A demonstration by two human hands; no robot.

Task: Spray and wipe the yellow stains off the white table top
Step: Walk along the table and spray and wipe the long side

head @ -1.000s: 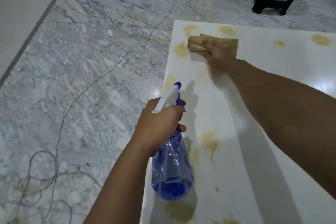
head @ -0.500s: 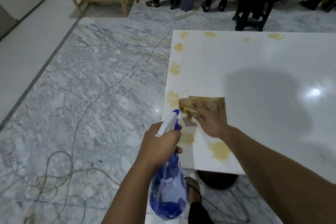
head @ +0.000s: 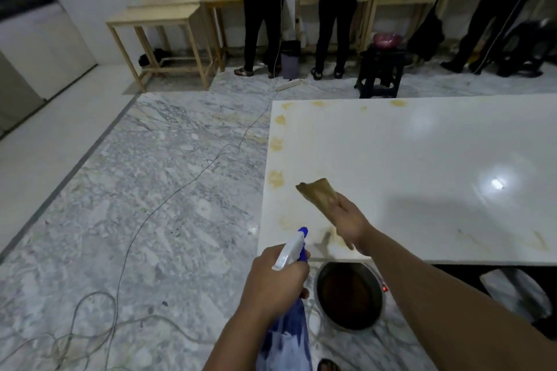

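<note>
Several yellow stains [head: 276, 179] mark the white table top [head: 422, 166], most of them strung along its left edge and far edge, with fainter smears near the front left corner and at the front right. The right hand [head: 351, 221] is closed around a folded tan cloth [head: 319, 194], which is held lifted above the front left part of the surface, its free end pointing up and left. The left hand [head: 275, 283] is wrapped around the neck of a blue spray bottle [head: 287, 337], held off the table's front left corner with its white trigger head aimed toward the table. On the marble floor [head: 150, 190] below the front edge stands a round metal pot [head: 349, 295] of dark liquid. Thin cables [head: 129, 250] trail across the floor. Wooden benches [head: 156, 21] and standing people [head: 262, 9] line the far wall.
</note>
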